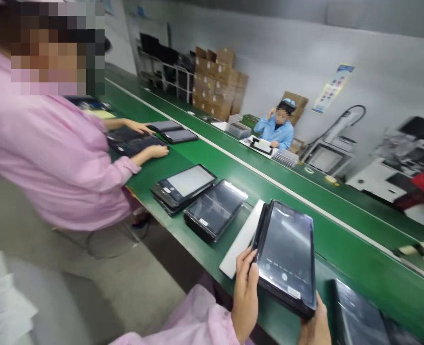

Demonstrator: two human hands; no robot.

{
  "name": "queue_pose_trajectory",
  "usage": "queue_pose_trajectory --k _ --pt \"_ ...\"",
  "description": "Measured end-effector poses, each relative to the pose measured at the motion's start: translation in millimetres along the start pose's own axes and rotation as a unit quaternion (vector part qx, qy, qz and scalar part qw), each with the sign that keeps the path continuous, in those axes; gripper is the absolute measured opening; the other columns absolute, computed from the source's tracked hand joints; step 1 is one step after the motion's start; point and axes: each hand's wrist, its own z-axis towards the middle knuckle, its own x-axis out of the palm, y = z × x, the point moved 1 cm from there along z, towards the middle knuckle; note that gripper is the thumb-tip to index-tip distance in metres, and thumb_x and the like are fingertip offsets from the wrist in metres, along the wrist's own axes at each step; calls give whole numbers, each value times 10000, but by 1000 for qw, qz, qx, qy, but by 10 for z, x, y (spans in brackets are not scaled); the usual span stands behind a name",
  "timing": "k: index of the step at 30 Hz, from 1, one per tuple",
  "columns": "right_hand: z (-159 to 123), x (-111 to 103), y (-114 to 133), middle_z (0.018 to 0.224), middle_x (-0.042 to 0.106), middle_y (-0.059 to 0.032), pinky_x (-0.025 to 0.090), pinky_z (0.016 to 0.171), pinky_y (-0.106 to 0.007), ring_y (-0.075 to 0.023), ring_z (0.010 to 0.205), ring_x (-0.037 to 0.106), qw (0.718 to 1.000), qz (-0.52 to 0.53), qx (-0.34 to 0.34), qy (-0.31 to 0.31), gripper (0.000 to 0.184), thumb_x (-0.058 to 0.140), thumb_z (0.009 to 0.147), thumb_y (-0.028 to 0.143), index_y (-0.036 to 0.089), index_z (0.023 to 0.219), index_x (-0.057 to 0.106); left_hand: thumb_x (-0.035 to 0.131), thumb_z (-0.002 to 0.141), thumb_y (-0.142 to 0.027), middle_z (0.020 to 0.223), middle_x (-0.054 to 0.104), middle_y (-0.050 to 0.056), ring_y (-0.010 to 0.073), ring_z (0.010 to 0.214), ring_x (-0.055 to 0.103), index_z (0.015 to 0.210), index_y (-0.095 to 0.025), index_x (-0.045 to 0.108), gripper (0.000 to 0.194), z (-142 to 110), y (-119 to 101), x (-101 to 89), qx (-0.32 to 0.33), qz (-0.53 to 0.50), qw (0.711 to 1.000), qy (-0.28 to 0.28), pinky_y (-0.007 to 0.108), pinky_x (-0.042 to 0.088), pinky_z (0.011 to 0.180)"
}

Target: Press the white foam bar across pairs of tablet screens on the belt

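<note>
A black tablet [287,244] with a glossy screen and a small white label is tilted up in front of me, at the near edge of the green bench. My left hand [246,299] grips its left side, fingers closed along the edge. Around the lower right corner my right hand [317,318] is closed, its fingers mostly hidden underneath. The tablet looks thick; I cannot tell whether several are stacked. Directly left of it lies a long white strip-like block [241,242]. Further left is a stack of dark tablets [215,211], partly overlapped by another stack with a pale screen [188,182].
More dark tablets [362,311] lie at the lower right. A co-worker in pink [53,158] sits to the left, hands on devices. Across the green bench [212,155], another person in blue [278,129] works. Cartons [213,86] stand behind.
</note>
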Motion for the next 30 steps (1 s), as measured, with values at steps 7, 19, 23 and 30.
queue_pose_trajectory --k 7,19,23,30 --pt "-287 -730 -466 1431 667 -86 468 1118 -481 -316 1484 465 988 -55 120 -86 794 526 874 875 274 1382 634 392 1061 -590 1525 574 131 314 1498 475 1367 -274 690 531 -249 575 156 -49 34 994 89 540 357 1286" --pt "-132 -726 15 1336 708 -82 445 1153 -495 -314 1435 513 985 -35 124 -117 681 622 850 828 258 1214 698 412 1090 -430 1565 582 51 296 1566 388 1537 -319 559 484 -365 245 22 53 143 951 269 634 119 1345" --pt "-69 -766 65 1236 741 -60 475 1121 -496 -313 1302 618 986 2 114 -125 591 697 834 768 257 1130 727 400 1093 -420 1498 645 57 300 1565 385 1461 -310 645 455 -269 267 -23 63 144 946 284 625 174 1338" --pt "122 -703 -55 1240 759 -75 530 1069 -541 -334 1226 678 976 90 197 -33 593 715 861 716 270 1254 725 367 1081 -526 1702 394 82 293 1585 350 1439 -251 672 545 -35 449 -77 -24 86 971 223 492 271 1325"
